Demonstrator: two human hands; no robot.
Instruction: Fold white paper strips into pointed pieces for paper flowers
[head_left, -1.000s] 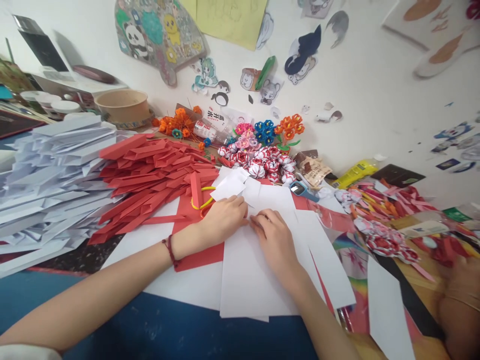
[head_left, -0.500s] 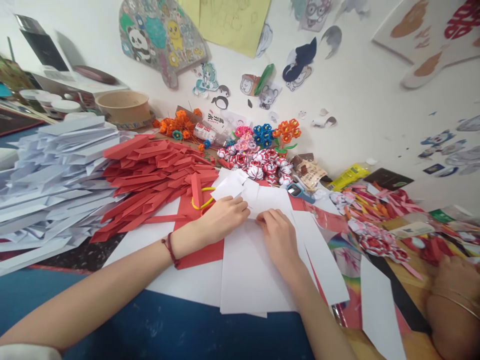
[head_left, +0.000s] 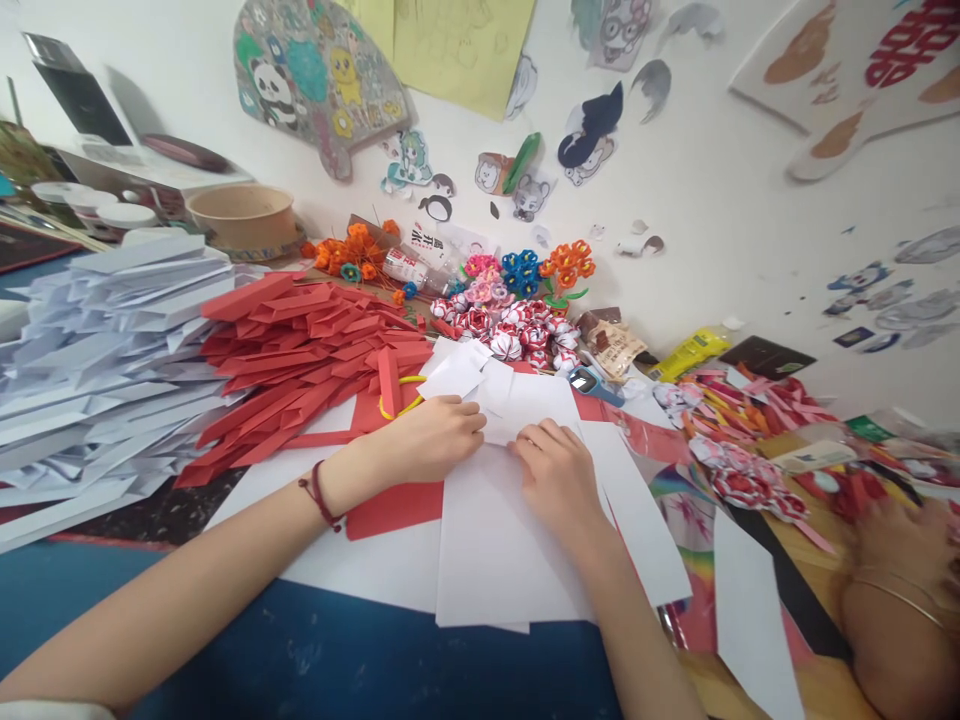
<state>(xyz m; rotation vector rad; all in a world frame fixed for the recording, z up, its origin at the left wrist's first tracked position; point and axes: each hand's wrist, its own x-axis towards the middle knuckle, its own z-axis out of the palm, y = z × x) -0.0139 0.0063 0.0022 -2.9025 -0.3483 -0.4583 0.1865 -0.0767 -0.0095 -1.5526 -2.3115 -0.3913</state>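
Centre: left hand (head_left: 444, 437) and right hand (head_left: 555, 470) pinch a white paper strip (head_left: 498, 431), ends hidden; co-worker's hand (head_left: 904, 540) cut off, far right; red paper strips (head_left: 311, 345) piled left of centre.

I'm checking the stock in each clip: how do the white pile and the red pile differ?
Size: the white pile looks bulkier than the red pile.
Place: the red pile lies nearer the left hand; the white pile is farther left.
Framing: the white pile runs to the picture's left edge; the red pile does not.
Both are heaps of folded strips.
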